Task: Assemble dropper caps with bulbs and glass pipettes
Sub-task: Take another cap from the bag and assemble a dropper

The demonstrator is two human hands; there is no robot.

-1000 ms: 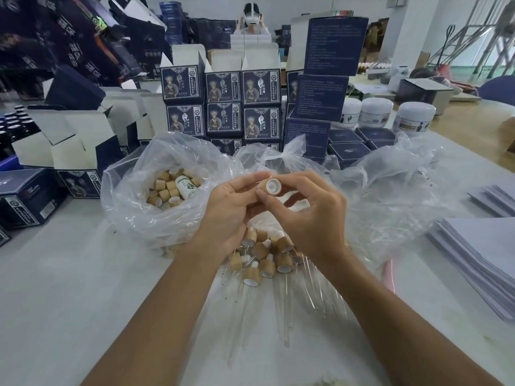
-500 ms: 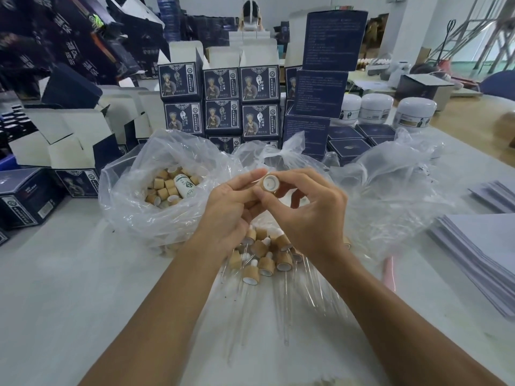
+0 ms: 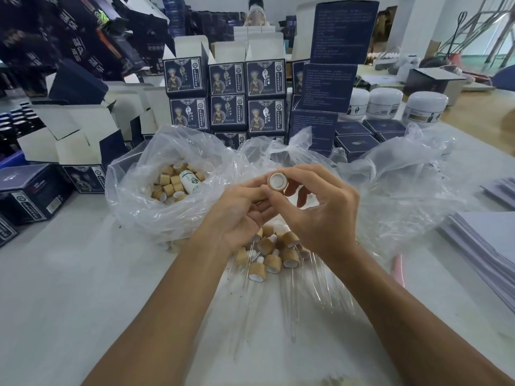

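Right grip (image 3: 317, 215) pinches a wooden dropper cap (image 3: 277, 181) above a pile of finished droppers (image 3: 274, 253) on the table (image 3: 83, 274); left grip (image 3: 239, 210) curls against it, fingertips touching the cap.

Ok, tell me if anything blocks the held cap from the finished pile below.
Nothing visible does. The cap is pinched between the left hand and right hand, and the pile lies directly beneath on the plastic, open air between.

Both forearms angled inward, L hand (image 3: 237, 210) & R hand (image 3: 320, 213) meeting w/ fingers curled in pinch grip
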